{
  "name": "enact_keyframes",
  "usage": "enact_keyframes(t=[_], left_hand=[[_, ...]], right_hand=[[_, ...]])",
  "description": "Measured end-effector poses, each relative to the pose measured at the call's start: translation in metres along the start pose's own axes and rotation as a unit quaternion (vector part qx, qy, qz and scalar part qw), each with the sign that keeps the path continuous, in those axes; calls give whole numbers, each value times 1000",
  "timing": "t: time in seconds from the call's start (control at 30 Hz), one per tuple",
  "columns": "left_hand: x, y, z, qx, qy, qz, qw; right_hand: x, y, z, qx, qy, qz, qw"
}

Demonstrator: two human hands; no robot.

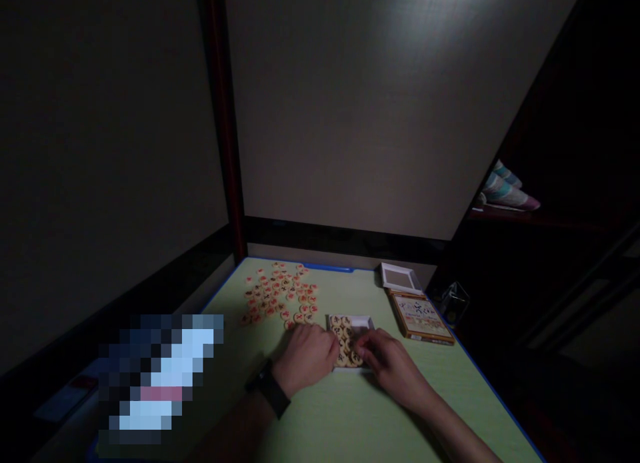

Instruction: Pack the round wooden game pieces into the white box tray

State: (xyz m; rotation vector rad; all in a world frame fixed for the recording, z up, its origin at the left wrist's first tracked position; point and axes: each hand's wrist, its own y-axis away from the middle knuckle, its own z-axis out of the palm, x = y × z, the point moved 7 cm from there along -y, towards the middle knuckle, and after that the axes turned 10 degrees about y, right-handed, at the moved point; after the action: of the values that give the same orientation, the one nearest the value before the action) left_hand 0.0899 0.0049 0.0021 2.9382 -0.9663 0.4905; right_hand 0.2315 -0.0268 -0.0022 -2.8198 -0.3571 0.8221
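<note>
A small white box [367, 320] lies on the table in front of me, its left part filled with rows of round xiangqi pieces [342, 332] with dark characters. My left hand [309, 355], a dark watch on its wrist, rests at the box's left side with fingers curled; whatever is inside them is hidden. Over the box's right half, my right hand [386, 358] pinches a xiangqi piece between thumb and fingertips, close to the filled rows. To the left, many loose xiangqi pieces [273, 293], mostly with red characters, are scattered on the tabletop.
On the right of the green table [330, 420] are a white box part [400, 278] and a printed xiangqi box cover [423, 318]. A pixelated patch [163, 376] covers the left edge. A wall panel [360, 116] rises behind; beyond the right edge is a dark-and-clear object [454, 303].
</note>
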Motion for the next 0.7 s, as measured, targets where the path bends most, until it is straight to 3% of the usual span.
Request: enact_keyframes(t=[0.7], left_hand=[[1, 1, 1, -3, 0, 6, 1000]], right_hand=[[-6, 0, 3, 25, 48, -26, 998]])
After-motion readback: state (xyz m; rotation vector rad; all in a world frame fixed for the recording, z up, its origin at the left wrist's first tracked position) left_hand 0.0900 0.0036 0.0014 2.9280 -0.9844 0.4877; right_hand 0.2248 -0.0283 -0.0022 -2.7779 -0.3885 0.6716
